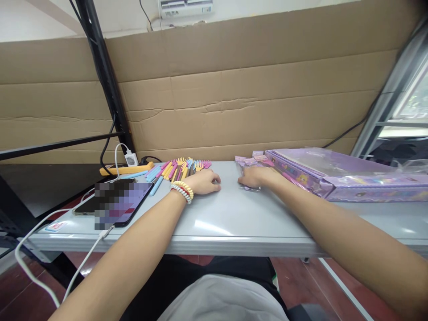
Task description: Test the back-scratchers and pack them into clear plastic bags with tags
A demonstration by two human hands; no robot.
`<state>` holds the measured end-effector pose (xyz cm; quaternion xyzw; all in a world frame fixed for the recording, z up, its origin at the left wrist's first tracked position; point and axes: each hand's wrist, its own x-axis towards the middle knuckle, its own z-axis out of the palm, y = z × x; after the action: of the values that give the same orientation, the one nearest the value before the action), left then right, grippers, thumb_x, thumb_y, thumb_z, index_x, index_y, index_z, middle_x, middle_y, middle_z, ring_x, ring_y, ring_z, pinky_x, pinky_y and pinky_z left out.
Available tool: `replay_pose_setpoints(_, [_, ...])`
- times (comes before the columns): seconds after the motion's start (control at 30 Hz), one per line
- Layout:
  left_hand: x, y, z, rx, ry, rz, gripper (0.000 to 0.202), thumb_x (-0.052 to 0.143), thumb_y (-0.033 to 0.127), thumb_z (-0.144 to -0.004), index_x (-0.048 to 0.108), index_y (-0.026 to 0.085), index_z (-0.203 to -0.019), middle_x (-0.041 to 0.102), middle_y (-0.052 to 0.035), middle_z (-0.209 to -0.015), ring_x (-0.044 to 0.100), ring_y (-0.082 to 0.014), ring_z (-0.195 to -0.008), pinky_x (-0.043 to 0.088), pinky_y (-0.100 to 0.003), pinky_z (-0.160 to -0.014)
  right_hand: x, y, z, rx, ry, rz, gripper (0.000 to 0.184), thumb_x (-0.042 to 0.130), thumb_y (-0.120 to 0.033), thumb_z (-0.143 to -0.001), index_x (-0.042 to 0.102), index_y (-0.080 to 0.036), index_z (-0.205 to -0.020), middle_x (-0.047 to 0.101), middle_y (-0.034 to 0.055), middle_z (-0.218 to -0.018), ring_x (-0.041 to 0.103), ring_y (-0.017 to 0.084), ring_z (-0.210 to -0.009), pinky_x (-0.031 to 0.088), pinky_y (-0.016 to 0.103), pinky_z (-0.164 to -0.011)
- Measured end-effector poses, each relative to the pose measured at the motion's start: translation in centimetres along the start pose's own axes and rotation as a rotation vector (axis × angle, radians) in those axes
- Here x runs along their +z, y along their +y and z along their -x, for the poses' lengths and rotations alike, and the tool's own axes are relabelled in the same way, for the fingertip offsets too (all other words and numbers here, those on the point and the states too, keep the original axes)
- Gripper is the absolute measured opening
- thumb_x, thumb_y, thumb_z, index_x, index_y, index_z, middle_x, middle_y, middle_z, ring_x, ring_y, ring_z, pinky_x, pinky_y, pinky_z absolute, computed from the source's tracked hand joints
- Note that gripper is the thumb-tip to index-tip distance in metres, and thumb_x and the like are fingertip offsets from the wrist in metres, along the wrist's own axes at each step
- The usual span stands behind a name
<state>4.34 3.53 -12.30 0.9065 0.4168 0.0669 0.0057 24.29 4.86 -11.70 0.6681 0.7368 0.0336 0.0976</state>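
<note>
My left hand (205, 182) rests on the grey table (230, 218), fingers curled in, just right of a pile of coloured plastic combs (179, 169); nothing shows in it. Coiled hair ties in yellow and white circle that wrist (182, 191). My right hand (253, 176) lies palm down on a small clear packet with purple and pink contents (248, 161), fingers bent over it. A flat purple toy box (337, 178) sits right beside that hand.
A tablet (117, 203) on a white charging cable lies at the table's left. A yellow power strip (125, 169) with a white plug sits behind it. A cardboard wall backs the table, with a black metal post at left.
</note>
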Motion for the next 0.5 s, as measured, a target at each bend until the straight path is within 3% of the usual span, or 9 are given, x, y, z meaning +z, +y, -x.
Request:
replay_pose_setpoints(0.2, [0.1,-0.3,-0.1,0.03,0.093,0.028,0.042,0.047,0.039,-0.081,0.065,0.016,-0.11,0.063,-0.0106,-0.111,0.057,-0.0224,-0.103,0.041,-0.03,-0.093,-1.9,2.6,0.6,0.08,0.066,-0.203,0.038,0.046,-0.045,-0.081,0.067,-0.014,-0.083,0.065,0.0137,-0.09,0.062,0.025,-0.083,0.046,0.029,-0.067])
replay_pose_setpoints(0.33, [0.4,0.6,-0.5,0.033,0.188,-0.038,0.04,0.044,0.036,-0.083,0.062,0.015,-0.112,0.062,-0.0113,-0.114,0.055,-0.0239,-0.108,0.041,-0.032,-0.095,-3.6,5.9,2.3,0.189,0.191,-0.29,0.045,0.048,-0.054,-0.08,0.064,-0.014,-0.087,0.064,0.0149,-0.092,0.061,0.026,-0.079,0.044,0.03,-0.061])
replay_pose_setpoints(0.5, [1.3,4.1,-3.6,0.182,0.074,-0.258,0.037,0.035,0.033,-0.085,0.065,0.016,-0.1,0.063,-0.014,-0.105,0.058,-0.0278,-0.1,0.044,-0.04,-0.088,-3.4,8.3,2.4,0.289,0.192,-0.28,0.051,0.047,-0.058,-0.08,0.062,-0.013,-0.097,0.061,0.016,-0.1,0.059,0.029,-0.085,0.045,0.033,-0.066])
